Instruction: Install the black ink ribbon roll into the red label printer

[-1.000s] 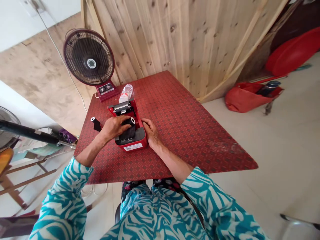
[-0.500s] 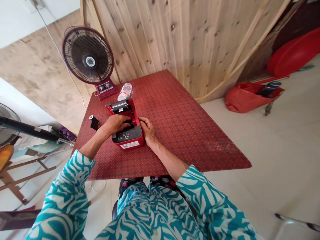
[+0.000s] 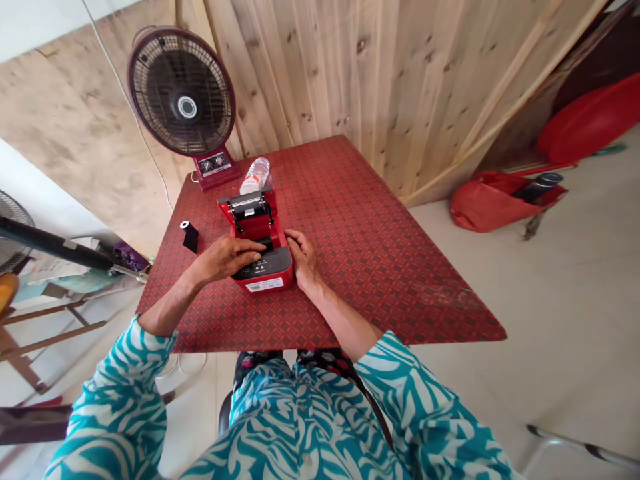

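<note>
A red label printer [image 3: 269, 275] sits on the red patterned table [image 3: 360, 227] with its lid [image 3: 249, 203] tipped up at the back. My left hand [image 3: 225, 257] lies over the printer's dark top panel, fingers stretched flat toward the open paper bay. No roll shows in it. My right hand [image 3: 304, 257] is pressed against the printer's right side, thumb at the top edge, holding it. A small black roll [image 3: 189, 235] lies on the table to the left of the printer, apart from both hands.
A clear plastic bottle [image 3: 255, 175] lies just behind the printer's lid. A dark red table fan [image 3: 183, 107] stands at the table's far left corner against wooden boards. A black pole [image 3: 50, 243] juts in at left. A red bag [image 3: 493, 203] lies on the floor at right.
A second ago my left hand held a roll over the open bay. It pushed down into the bay and now rests flat on the printer. My right hand stayed at the side.
</note>
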`<state>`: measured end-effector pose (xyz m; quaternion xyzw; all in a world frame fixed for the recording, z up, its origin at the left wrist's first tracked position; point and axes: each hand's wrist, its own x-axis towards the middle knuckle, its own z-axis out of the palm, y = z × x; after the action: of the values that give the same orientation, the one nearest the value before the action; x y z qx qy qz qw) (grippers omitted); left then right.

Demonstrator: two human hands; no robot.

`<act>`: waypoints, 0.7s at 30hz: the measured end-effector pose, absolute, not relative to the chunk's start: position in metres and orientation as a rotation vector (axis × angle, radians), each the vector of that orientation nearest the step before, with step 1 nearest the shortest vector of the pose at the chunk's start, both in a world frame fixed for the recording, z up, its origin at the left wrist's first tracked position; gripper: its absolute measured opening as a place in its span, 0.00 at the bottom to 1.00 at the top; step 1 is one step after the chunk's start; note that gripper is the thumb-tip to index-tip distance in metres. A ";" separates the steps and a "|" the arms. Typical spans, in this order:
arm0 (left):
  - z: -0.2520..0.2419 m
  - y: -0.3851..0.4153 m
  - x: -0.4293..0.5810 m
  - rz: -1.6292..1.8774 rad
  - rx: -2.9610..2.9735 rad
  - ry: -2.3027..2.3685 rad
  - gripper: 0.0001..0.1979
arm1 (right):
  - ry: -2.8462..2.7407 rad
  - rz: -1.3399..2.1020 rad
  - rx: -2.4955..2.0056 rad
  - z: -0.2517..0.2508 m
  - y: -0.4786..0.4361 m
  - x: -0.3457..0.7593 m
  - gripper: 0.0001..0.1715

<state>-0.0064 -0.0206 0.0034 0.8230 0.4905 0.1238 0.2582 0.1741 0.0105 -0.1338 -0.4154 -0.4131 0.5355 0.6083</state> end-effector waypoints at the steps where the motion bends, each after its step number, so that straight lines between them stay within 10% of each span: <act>1: 0.003 -0.021 -0.006 0.366 2.149 1.366 0.19 | -0.952 1.235 -0.963 -0.134 0.010 0.174 0.21; 21: 0.028 -0.004 -0.007 -0.136 2.461 1.173 0.20 | -0.948 1.229 -0.967 -0.134 0.011 0.173 0.19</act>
<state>-0.0074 -0.0039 0.0275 0.8825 0.4205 -0.0486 0.2048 0.1733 0.0105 -0.1338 -0.4188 -0.4108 0.5323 0.6103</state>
